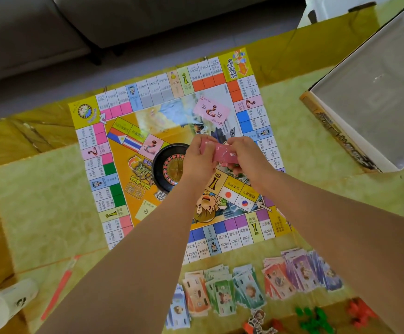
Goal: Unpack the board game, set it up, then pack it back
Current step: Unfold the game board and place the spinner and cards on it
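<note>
Together, left hand (199, 157) and right hand (245, 154) pinch pink paper cards (224, 154) above the colourful square game board (172, 150), near the black roulette wheel (169, 167).

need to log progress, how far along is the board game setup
Done: the board lies unfolded on the table, the roulette wheel sits at its centre, and sorted play money is fanned along the near edge. In hand: both hands, left and right, hold a stack of pink cards over the board. Left: placing those cards, then packing everything into the open box.
</note>
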`<action>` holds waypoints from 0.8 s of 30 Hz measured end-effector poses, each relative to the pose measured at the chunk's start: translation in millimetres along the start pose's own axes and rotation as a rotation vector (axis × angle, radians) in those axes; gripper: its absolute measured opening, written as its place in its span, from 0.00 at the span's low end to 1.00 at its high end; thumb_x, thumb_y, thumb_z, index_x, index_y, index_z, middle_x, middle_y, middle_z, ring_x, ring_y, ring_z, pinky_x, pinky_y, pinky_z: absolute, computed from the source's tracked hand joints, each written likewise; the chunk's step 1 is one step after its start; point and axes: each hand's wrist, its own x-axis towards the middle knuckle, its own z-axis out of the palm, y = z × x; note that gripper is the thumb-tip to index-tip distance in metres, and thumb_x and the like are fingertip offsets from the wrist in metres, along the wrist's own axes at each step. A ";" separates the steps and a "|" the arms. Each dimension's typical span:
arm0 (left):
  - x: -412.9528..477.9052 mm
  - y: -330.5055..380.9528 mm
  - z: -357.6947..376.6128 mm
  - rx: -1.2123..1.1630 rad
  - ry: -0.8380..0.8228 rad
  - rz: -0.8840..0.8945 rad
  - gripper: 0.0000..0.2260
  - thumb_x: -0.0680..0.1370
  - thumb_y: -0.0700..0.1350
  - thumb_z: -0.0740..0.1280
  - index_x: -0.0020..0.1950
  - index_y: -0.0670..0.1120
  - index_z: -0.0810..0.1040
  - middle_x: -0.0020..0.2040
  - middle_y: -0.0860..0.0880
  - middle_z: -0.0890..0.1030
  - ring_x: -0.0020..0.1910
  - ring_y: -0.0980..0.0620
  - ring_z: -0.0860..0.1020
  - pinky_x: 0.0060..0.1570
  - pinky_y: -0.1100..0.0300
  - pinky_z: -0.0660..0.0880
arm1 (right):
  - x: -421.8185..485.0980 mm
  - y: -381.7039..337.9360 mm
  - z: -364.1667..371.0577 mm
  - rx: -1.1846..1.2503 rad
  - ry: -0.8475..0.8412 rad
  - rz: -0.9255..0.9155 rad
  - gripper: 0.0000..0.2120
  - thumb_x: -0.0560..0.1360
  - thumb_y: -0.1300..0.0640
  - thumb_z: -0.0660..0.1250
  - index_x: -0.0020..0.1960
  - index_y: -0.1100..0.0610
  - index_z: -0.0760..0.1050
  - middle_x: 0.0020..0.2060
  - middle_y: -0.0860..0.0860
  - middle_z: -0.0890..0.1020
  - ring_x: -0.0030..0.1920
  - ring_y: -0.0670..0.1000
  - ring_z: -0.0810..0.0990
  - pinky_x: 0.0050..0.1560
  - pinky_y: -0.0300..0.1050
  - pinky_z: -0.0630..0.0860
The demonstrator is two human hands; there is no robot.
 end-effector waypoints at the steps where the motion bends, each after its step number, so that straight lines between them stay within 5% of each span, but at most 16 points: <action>1: 4.2 0.6 -0.2 0.034 0.016 0.019 0.06 0.81 0.39 0.56 0.49 0.44 0.72 0.29 0.49 0.69 0.19 0.58 0.64 0.20 0.69 0.60 | 2.5 0.7 -1.4 -0.023 0.016 -0.006 0.12 0.81 0.56 0.57 0.62 0.56 0.70 0.49 0.56 0.78 0.35 0.47 0.77 0.27 0.35 0.71; 6: 26.0 -3.5 -3.8 0.223 0.029 0.093 0.03 0.76 0.50 0.59 0.45 0.55 0.73 0.32 0.49 0.75 0.28 0.49 0.70 0.30 0.57 0.68 | 16.9 -7.1 -12.2 0.055 -0.002 0.020 0.13 0.75 0.67 0.66 0.60 0.60 0.74 0.48 0.55 0.79 0.39 0.47 0.79 0.27 0.31 0.72; 11: 44.6 1.0 -9.8 0.298 0.142 0.040 0.10 0.76 0.58 0.64 0.50 0.54 0.72 0.42 0.45 0.81 0.39 0.45 0.80 0.45 0.47 0.78 | 37.2 -18.8 -17.3 0.070 0.071 0.002 0.14 0.73 0.71 0.68 0.55 0.58 0.75 0.44 0.55 0.79 0.33 0.46 0.78 0.27 0.32 0.73; 14: 59.1 7.8 -13.0 0.444 0.210 0.052 0.12 0.78 0.52 0.64 0.58 0.49 0.72 0.45 0.49 0.78 0.41 0.51 0.77 0.42 0.57 0.72 | 53.4 -24.3 -15.2 0.124 0.130 -0.044 0.14 0.73 0.71 0.67 0.53 0.56 0.75 0.43 0.51 0.79 0.37 0.46 0.79 0.35 0.35 0.77; 24: 90.0 16.4 -17.9 0.694 0.202 0.094 0.16 0.78 0.40 0.62 0.65 0.48 0.72 0.59 0.44 0.76 0.50 0.45 0.78 0.47 0.53 0.76 | 101.4 -29.3 8.6 0.100 0.316 -0.120 0.14 0.70 0.69 0.71 0.46 0.53 0.75 0.41 0.51 0.80 0.43 0.55 0.83 0.40 0.45 0.80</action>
